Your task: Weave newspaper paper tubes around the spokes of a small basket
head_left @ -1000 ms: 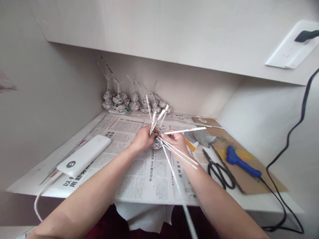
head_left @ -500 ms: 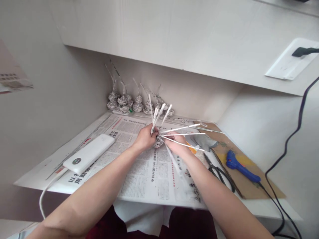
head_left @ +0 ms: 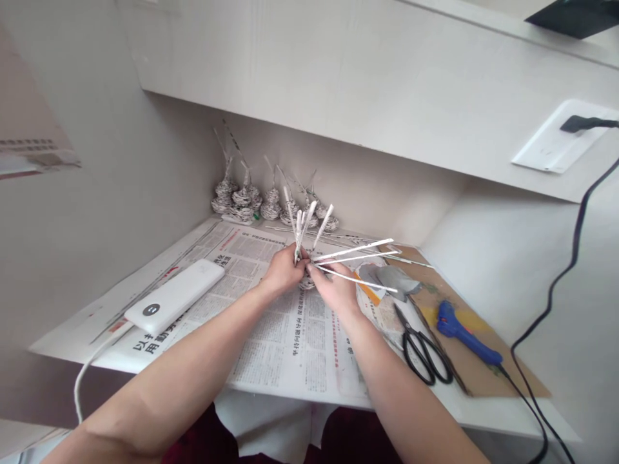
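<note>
A small round piece woven from rolled newspaper [head_left: 307, 282] is between my hands over the newspaper sheets, partly covered by my fingers. Several stiff paper strips [head_left: 355, 249] fan out from its top, some upward and some to the right. My left hand [head_left: 284, 268] is closed at the left side, pinching the piece near the base of the upright strips. From the right, my right hand [head_left: 337, 289] presses thumb and fingers together where the strips meet the weave. Exactly which strip lies in its fingers is hidden.
Several woven paper gourds [head_left: 271, 205] line the back wall. A white power bank [head_left: 181, 293] with a cable lies left on newspaper [head_left: 271, 348]. To the right are black-handled scissors [head_left: 425, 354], grey cloth-like material [head_left: 394, 278] and a blue glue gun [head_left: 467, 335] on cardboard [head_left: 512, 380].
My right hand has shifted left and closed in on the weave. A strip that hung down beside its wrist no longer shows there. The scissors are now more fully visible. The view has tilted slightly.
</note>
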Motion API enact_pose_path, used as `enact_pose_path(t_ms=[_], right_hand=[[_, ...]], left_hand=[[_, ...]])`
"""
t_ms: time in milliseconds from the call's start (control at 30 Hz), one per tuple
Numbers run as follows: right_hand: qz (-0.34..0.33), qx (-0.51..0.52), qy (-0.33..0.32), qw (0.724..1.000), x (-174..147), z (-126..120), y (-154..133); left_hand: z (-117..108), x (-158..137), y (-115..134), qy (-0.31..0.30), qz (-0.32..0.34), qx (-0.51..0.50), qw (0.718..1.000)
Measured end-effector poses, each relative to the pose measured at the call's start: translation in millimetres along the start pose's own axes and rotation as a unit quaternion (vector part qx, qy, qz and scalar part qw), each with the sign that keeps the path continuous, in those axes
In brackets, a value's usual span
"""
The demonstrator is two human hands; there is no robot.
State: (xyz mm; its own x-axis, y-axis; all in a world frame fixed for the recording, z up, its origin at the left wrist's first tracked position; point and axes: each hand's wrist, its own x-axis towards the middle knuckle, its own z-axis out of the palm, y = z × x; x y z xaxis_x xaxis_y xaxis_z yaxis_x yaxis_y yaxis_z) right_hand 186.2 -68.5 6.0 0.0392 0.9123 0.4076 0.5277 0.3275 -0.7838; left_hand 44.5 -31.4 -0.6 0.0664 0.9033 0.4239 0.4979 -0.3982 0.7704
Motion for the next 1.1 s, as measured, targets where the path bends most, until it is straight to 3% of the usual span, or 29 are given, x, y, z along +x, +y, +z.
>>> enact_pose_path(t_ms=[167,367,500,600,667,733,800,1000,1100], right_hand=[[0.046,0.024,0.06,0.997,3.7,5.9,13.1],[0.049,0.001,0.068,0.996,3.3,4.9,14.9],[0.052,0.006,0.066,0.996,3.7,1.9,15.9],[0.062,0.012,0.064,0.996,4.5,1.0,17.6],[0.055,0.006,0.068,0.996,4.4,0.6,17.9],[0.046,-0.003,0.073,0.996,3.6,0.0,17.1],[0.042,-0.004,0.075,0.996,2.3,-1.1,15.5],[0.028,0.012,0.05,0.998,-1.5,-4.3,11.9],[0.019,0.008,0.046,0.999,-2.4,-4.3,12.4]], left_hand=[[3.1,-0.8,1.3,-0.023,-0.015,-0.075,0.997],[10.7,-3.8,0.8,-0.034,-0.023,-0.104,0.994],[10.6,-3.6,1.6,-0.062,-0.07,-0.168,0.981],[-5.2,-1.1,6.8,-0.127,-0.111,-0.262,0.95],[-21.8,1.7,9.8,-0.23,-0.094,-0.306,0.919],[-36.7,5.0,9.9,-0.316,-0.078,-0.319,0.89],[-44.6,8.1,6.7,-0.354,-0.078,-0.304,0.881],[-33.6,13.9,-6.2,-0.257,-0.153,-0.311,0.902],[-32.1,15.7,-7.7,-0.287,-0.16,-0.304,0.894]])
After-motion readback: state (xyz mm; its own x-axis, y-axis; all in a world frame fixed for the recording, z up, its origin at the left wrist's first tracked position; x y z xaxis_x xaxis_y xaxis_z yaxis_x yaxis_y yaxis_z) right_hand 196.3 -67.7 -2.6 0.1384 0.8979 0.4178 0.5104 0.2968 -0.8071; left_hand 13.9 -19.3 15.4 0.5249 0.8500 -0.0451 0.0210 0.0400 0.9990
